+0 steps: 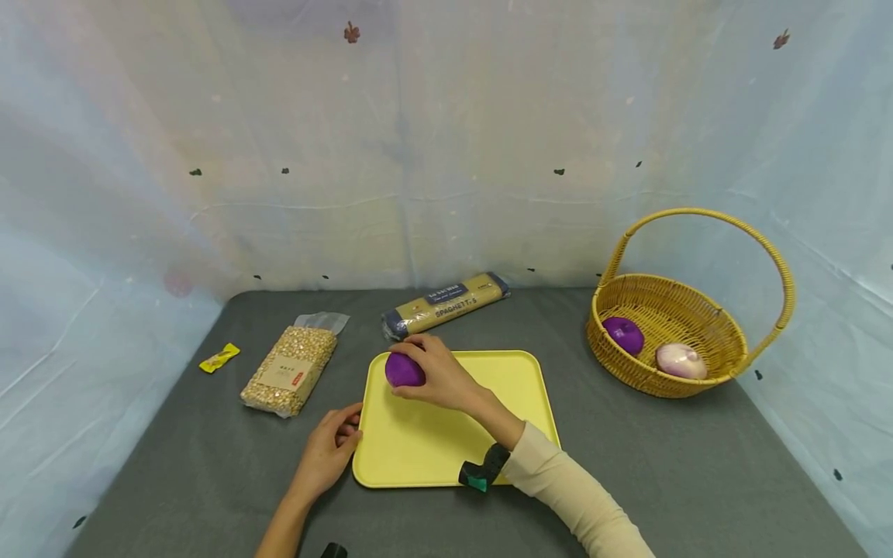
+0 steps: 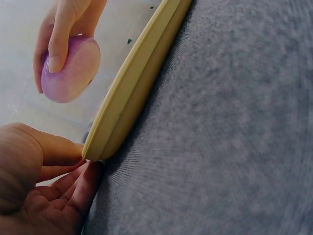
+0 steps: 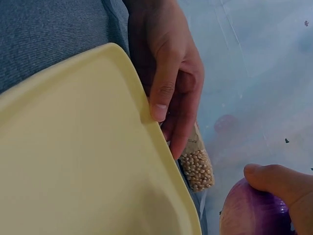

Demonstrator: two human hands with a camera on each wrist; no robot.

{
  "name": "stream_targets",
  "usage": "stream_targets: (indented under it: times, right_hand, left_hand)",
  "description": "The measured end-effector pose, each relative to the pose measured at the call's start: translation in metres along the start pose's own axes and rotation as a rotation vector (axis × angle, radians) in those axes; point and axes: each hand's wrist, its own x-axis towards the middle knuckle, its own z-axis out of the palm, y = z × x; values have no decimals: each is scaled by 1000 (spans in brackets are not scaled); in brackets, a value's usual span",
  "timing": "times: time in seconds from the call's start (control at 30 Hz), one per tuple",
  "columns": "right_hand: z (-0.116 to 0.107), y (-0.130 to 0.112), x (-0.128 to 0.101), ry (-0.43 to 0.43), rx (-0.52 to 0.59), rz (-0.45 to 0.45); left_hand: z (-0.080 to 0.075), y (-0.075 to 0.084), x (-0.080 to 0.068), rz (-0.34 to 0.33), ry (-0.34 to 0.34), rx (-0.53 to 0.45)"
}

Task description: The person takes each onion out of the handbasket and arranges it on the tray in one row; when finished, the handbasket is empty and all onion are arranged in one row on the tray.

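My right hand [image 1: 421, 367] grips a purple onion [image 1: 401, 373] just above the far left corner of a yellow tray [image 1: 488, 387] on the grey table. The left wrist view shows the onion [image 2: 68, 71] with the fingers [image 2: 57, 39] curled over it, clear of the tray rim [image 2: 132, 88]. In the right wrist view the thumb [image 3: 274, 180] lies on the onion [image 3: 247, 215]. My left hand [image 1: 342, 438] pinches the tray's left edge: one finger [image 3: 161, 95] lies on the rim and the others sit under it.
A wicker basket [image 1: 725, 364] at the right holds a second purple onion [image 1: 623, 335] and a pale onion [image 1: 680, 360]. A spaghetti pack [image 1: 446, 304] lies behind the tray. A bag of grains [image 1: 288, 370] and a small yellow packet [image 1: 219, 357] lie to the left.
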Motion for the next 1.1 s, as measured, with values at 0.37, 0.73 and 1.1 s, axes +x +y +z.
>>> stream_targets:
  times: [0.37,0.73,1.1]
  right_hand:
    - [12,-3,0,-19,-8,-11]
    - [21,-6,1,-49,-49,-10]
    - [30,-6,3,-76,-66,24]
  left_hand:
    - [-1,1,-1,15,3,10]
    - [1,2,0,0,4,21]
    - [0,2,1,-30,-7,33]
